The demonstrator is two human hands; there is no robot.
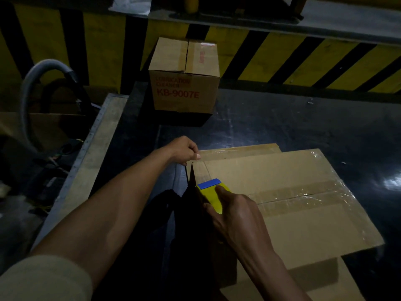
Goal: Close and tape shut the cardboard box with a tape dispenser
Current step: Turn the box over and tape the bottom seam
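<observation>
R hand (pixel 236 211), grip wrapped round yellow tape dispenser (pixel 211 194) at cardboard box (pixel 293 213) edge, seam running rightward from it; L hand (pixel 184 149) pinches far corner.

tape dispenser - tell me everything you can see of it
The tape dispenser looks like yellow plastic with a blue strip across its far end. It sits at the left edge of the cardboard box, at the end of a clear tape strip running along the closed top seam. The right hand grips it from behind, covering its rear, so no roll or blade shows. The left hand does not touch it; it grips the box's far left corner.
</observation>
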